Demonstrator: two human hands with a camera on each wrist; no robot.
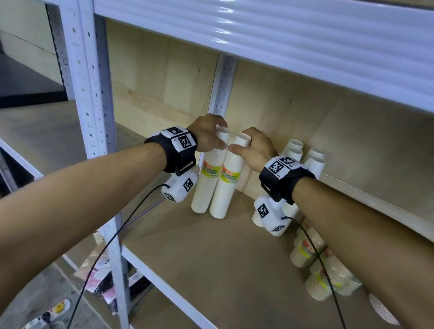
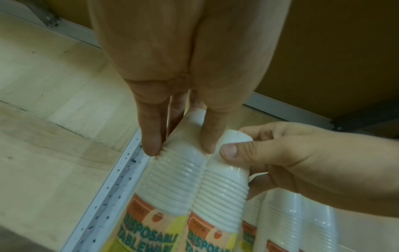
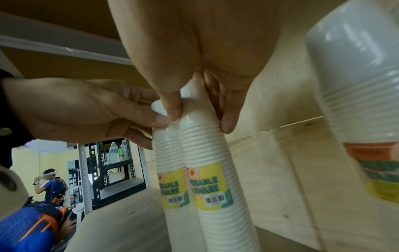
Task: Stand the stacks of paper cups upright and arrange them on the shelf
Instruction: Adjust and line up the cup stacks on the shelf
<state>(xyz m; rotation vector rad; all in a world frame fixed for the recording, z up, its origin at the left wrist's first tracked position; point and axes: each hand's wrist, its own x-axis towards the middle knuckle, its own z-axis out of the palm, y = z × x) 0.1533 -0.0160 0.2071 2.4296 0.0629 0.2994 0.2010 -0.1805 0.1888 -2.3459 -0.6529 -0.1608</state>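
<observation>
Two white paper cup stacks in labelled plastic wrap stand upright side by side at the back left of the shelf (image 1: 217, 266). My left hand (image 1: 207, 135) grips the top of the left stack (image 1: 208, 179). My right hand (image 1: 252, 148) grips the top of the right stack (image 1: 228, 183). In the left wrist view my left hand (image 2: 180, 146) pinches the left stack (image 2: 172, 179), with the right hand (image 2: 280, 158) beside it on the right stack (image 2: 222, 187). In the right wrist view my right hand (image 3: 200, 117) holds the right stack (image 3: 213, 179) and the left hand (image 3: 97, 109) holds the left stack (image 3: 170, 170).
More upright white stacks (image 1: 294, 148) stand against the back wall behind my right wrist. Beige cup stacks (image 1: 304, 251) lie on their sides at the right, with paper plates (image 1: 384, 312) past them. A white post (image 1: 222, 88) rises behind the held stacks. Another person (image 3: 54, 184) works far off.
</observation>
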